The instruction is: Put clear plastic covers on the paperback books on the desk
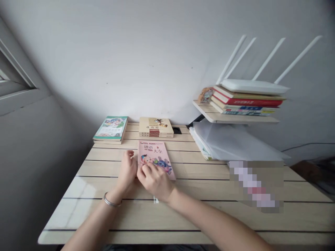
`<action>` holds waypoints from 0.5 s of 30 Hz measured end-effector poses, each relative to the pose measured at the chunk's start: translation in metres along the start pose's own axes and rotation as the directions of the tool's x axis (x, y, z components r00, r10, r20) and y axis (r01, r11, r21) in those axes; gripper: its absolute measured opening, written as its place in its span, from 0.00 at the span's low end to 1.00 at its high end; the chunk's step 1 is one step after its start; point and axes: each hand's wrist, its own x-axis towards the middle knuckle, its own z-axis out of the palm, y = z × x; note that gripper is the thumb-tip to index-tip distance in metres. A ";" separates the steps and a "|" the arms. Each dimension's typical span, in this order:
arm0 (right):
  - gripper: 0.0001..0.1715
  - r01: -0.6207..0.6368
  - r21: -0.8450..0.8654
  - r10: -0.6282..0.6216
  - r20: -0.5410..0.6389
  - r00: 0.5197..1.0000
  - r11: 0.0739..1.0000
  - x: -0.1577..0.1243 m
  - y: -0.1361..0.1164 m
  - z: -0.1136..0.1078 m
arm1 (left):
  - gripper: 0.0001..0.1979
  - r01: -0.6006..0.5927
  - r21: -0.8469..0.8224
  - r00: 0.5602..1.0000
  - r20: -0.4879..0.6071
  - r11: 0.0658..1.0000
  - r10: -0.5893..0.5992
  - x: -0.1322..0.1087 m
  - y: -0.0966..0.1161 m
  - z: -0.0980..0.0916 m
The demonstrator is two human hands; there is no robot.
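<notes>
A pink book [154, 146] with Chinese characters and cartoon figures on its cover lies closed on the slatted desk in front of me. My left hand [128, 168] rests on its side along the book's left edge, fingers loosely curled and not wrapped round anything visible. A silver bangle circles that wrist. Across the book's lower part lies my right hand [155, 180], its fingers bent and closed at the lower left edge. The fingertips and the near corner of the book are partly hidden under it.
Behind stand a green-edged book [111, 127] and a cream book stack [155, 127]. At right, a raised shelf [222, 118] bears stacked books [246, 101] and a white router [255, 86]. Papers in clear plastic [225, 139] lie below, near a blurred patch. Walls border the desk [199, 212].
</notes>
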 end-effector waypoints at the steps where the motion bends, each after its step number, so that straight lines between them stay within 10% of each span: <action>1: 0.10 -0.013 0.010 0.013 0.009 1.000 1.000 0.000 -0.006 0.005 | 0.09 0.009 0.007 1.000 -0.004 1.000 -0.009 0.003 -0.001 -0.003; 5: 0.09 -0.133 -0.061 0.130 -0.041 0.991 0.989 0.009 0.011 -0.005 | 0.14 0.020 0.018 1.000 0.019 1.000 -0.021 0.006 -0.001 -0.007; 10: 0.10 -0.403 -0.175 0.348 -0.275 0.896 0.898 0.041 0.092 -0.038 | 0.18 -0.086 0.133 0.984 0.165 0.987 0.064 -0.008 0.008 0.004; 15: 0.17 -0.293 -0.186 0.285 -0.071 0.956 0.938 0.063 0.136 0.009 | 0.30 -0.367 0.551 0.890 0.443 0.750 0.110 -0.026 0.017 0.013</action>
